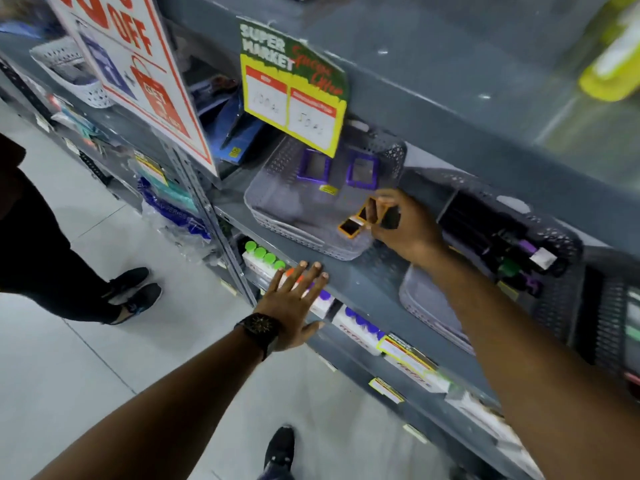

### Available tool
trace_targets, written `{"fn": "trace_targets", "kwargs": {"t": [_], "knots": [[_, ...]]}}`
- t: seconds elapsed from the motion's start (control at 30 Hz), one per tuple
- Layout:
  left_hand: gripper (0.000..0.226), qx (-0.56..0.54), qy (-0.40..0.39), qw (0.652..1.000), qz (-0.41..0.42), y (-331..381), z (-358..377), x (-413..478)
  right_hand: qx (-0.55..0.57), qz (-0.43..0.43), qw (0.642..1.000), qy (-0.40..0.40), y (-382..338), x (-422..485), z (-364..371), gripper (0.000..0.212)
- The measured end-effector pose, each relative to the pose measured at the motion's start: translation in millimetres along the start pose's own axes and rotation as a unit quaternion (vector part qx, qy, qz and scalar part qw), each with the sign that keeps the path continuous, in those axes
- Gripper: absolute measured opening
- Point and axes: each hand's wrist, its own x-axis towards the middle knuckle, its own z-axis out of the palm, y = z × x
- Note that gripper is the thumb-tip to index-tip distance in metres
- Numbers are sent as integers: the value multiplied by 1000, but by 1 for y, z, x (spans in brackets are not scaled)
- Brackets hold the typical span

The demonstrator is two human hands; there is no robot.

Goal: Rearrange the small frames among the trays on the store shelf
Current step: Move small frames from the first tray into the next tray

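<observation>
A grey perforated tray (pixel 277 223) sits on the shelf with two purple small frames (pixel 313 166) (pixel 362 169) standing at its back. My right hand (pixel 405 225) hovers over the tray's right front corner, fingers closed on orange small frames (pixel 375 207); another orange frame (pixel 350 227) hangs at the bottom of the bunch, just above the tray floor. My left hand (pixel 294 299), with a black wristwatch, is spread flat against the shelf's front edge and holds nothing. A dark tray (pixel 561 244) to the right holds several black, purple and green items.
A yellow-green price sign (pixel 294 84) hangs over the grey tray's back. A large red-and-white discount sign (pixel 135 74) leans at left. An empty light tray (pixel 426 306) sits below my right forearm. Boxes with coloured caps (pixel 356 323) fill the lower shelf. Another person's legs (pixel 69 265) stand at left.
</observation>
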Motion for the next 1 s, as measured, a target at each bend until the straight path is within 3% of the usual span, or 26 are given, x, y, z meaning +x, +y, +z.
{"fn": "trace_targets", "kwargs": {"t": [0.1,0.23,0.3,0.47,0.6,0.73,1.0], "knots": [[92,-9,-2,1000,-4,1,-5,-1,-3,6,999,36,20,-34,-33,54],[88,-14,-6,1000,-12,7,-10,1,-6,85,996,32,45,-76,-61,58],[87,-12,-12,1000,-12,10,-11,3,-4,105,994,12,54,-95,-69,57],[86,-2,-10,999,40,22,-16,19,-104,115,979,-135,67,-116,-79,65],[88,-19,16,999,39,35,-13,23,-53,126,982,-128,67,-119,-61,48],[87,-15,29,999,44,32,-8,21,-84,145,973,-161,75,-116,-60,56],[83,-27,33,998,45,29,-4,23,-38,104,994,15,41,-56,-51,41]]}}
